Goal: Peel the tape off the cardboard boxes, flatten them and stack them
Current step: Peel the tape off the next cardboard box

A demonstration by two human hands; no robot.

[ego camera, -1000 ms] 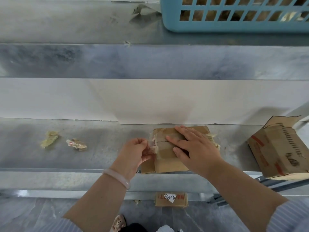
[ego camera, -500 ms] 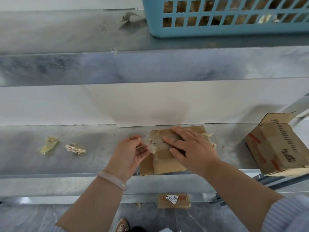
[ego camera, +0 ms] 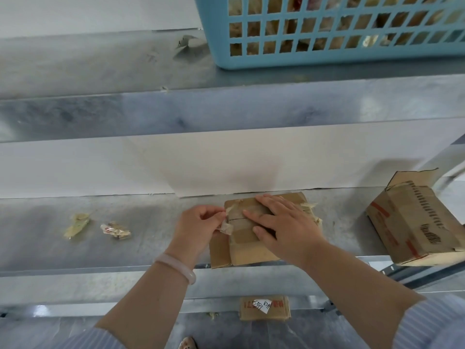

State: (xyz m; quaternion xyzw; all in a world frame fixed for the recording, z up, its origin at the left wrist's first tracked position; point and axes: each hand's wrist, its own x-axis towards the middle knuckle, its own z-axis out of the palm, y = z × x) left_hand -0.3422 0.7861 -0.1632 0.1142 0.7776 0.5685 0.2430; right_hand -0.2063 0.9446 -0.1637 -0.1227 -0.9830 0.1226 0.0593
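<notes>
A metal shelf (ego camera: pixel 130 250) spans the view. A blue basket (ego camera: pixel 327 60) sits on the upper tier at 1 o'clock. An open box (ego camera: pixel 415 222) lies tilted at 3 o'clock. The taped box (ego camera: pixel 251 254) rests near the shelf's front edge, just below centre. The right hand (ego camera: pixel 284 230) presses flat on it, fingers straight. At the box's 9 o'clock the left hand (ego camera: pixel 196 227) pinches a tape strip (ego camera: pixel 226 226) lifted off the seam. Two tape scraps (ego camera: pixel 75 225) lie at 9 o'clock. A small box (ego camera: pixel 264 308) lies below at 6 o'clock.
</notes>
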